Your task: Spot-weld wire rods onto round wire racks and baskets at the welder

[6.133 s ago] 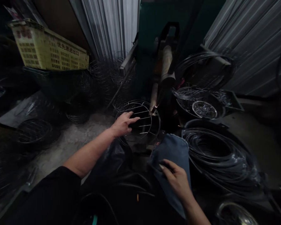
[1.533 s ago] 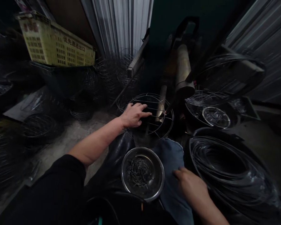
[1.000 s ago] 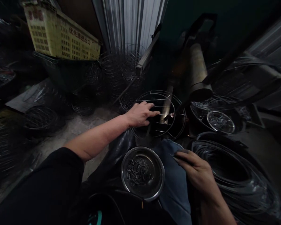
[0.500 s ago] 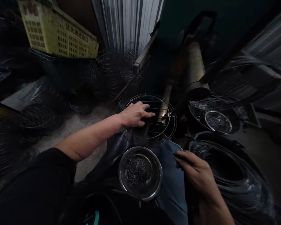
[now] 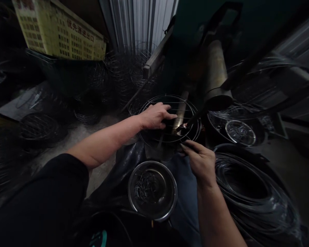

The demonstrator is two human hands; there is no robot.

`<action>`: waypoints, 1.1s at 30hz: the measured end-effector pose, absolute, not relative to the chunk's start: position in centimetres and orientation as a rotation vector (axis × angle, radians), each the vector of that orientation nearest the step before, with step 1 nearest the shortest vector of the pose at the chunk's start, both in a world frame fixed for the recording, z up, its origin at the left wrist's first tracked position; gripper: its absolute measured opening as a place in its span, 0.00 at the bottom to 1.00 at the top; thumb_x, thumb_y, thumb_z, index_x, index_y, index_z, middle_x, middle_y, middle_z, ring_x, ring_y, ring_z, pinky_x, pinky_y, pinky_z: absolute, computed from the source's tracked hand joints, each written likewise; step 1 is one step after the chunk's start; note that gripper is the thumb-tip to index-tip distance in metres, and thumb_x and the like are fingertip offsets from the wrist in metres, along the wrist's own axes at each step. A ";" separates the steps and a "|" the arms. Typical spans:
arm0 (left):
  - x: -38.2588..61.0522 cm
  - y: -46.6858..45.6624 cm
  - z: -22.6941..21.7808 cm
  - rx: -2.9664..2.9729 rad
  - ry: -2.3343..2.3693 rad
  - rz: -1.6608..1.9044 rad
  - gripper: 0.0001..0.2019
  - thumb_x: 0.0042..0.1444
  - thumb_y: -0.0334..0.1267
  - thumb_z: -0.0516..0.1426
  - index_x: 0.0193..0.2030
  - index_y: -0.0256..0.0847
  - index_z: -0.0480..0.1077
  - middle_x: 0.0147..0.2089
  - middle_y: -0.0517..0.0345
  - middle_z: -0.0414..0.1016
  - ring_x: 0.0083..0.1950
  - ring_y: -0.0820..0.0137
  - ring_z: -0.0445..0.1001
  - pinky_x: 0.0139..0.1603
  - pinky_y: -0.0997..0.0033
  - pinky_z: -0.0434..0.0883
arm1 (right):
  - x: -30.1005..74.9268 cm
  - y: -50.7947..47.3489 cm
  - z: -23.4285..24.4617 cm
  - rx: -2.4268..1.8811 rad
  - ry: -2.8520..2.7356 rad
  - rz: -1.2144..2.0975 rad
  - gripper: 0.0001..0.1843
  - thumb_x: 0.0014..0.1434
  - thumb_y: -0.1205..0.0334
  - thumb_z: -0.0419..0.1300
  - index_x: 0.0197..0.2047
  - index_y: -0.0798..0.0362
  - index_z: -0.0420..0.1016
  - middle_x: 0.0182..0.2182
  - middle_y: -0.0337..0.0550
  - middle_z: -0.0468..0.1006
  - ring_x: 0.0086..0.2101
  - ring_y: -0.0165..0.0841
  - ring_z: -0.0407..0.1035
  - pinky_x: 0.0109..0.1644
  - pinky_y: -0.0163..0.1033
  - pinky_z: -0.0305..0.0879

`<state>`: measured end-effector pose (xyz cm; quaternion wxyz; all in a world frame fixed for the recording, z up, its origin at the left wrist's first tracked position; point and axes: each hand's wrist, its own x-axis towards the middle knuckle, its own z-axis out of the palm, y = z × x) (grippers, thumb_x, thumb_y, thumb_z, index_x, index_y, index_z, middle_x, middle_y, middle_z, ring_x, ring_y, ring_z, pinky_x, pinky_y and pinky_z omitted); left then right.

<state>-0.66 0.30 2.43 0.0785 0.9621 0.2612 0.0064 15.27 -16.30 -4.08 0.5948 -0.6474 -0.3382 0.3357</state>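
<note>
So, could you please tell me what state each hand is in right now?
Left hand: laid over the wire rack; whether it grips cannot be told.
Right hand: pinched closed at the near rim; contents unclear.

Yellow perforated plastic crate (image 5: 59, 32) cropped at top edge; round metal wire rack (image 5: 171, 126) partly hidden behind bare left hand (image 5: 157, 116); bare right hand's (image 5: 202, 161) pinch too dark to read.

A black sleeve (image 5: 53, 185) is ending near the left elbow (image 5: 90, 161), blue denim (image 5: 187, 206) is covering the right leg (image 5: 185, 180), and a teal mark (image 5: 104, 237), probably printed, is showing.
</note>
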 end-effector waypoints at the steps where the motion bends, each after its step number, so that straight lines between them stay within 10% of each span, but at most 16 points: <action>1: -0.6 0.5 2.5 2.886 0.771 0.015 0.30 0.55 0.38 0.59 0.66 0.55 0.65 0.67 0.49 0.61 0.63 0.53 0.62 0.59 0.53 0.65 | 15.2 -16.2 -4.2 -1.540 -0.795 0.789 0.15 0.41 0.57 0.72 0.33 0.55 0.84 0.23 0.40 0.80 0.20 0.30 0.70 0.25 0.35 0.68; 33: 2.9 4.5 3.8 2.910 0.538 0.071 0.32 0.44 0.29 0.61 0.60 0.49 0.74 0.54 0.54 0.75 0.50 0.62 0.74 0.50 0.69 0.68 | 13.1 -14.8 -4.5 -1.417 -0.654 0.564 0.14 0.47 0.57 0.70 0.35 0.56 0.79 0.19 0.36 0.76 0.18 0.29 0.70 0.21 0.32 0.67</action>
